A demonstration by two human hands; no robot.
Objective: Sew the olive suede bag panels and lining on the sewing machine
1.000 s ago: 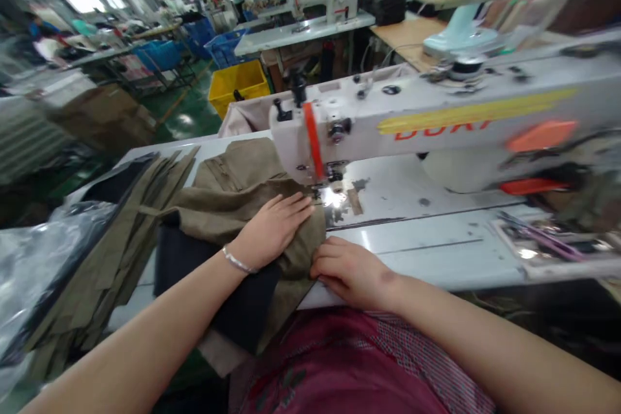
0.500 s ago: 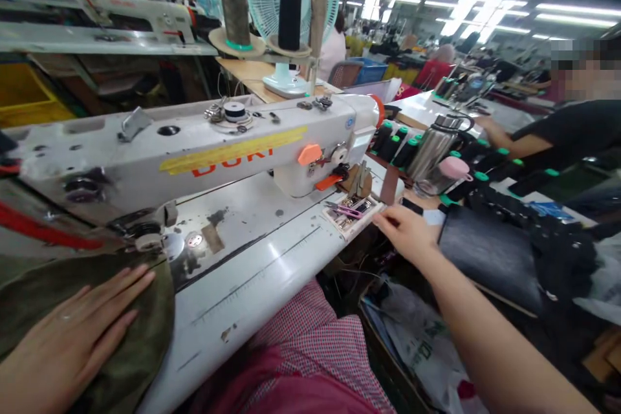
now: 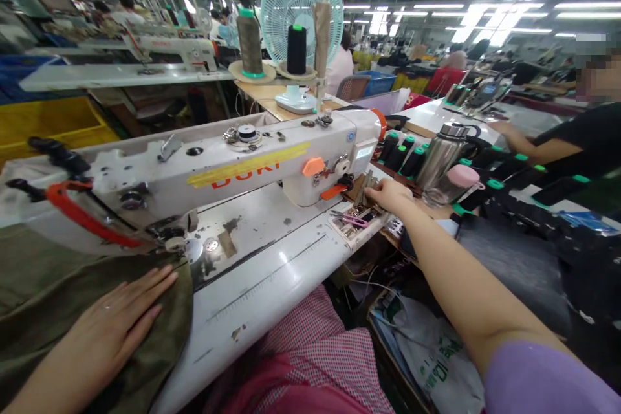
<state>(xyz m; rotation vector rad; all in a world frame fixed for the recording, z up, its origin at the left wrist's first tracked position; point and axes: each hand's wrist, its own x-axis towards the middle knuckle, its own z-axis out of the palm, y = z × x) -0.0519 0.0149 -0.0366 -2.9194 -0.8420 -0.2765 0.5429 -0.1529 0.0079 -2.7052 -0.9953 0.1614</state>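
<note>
Olive fabric (image 3: 58,291) lies at far left, partly beneath the sewing machine (image 3: 242,165), with the left hand (image 3: 121,317) flat on it, fingers extended, as half a second ago. Farther right, the right hand (image 3: 392,196) has shifted from the right corner of the tray (image 3: 369,234) to its far end, fingers curled by metal tools (image 3: 361,191); whether it grips one, I cannot tell. Around the white surface (image 3: 272,278) stand a yellow crate (image 3: 53,121), a fan (image 3: 301,0) and a steel bottle (image 3: 440,156).
</note>
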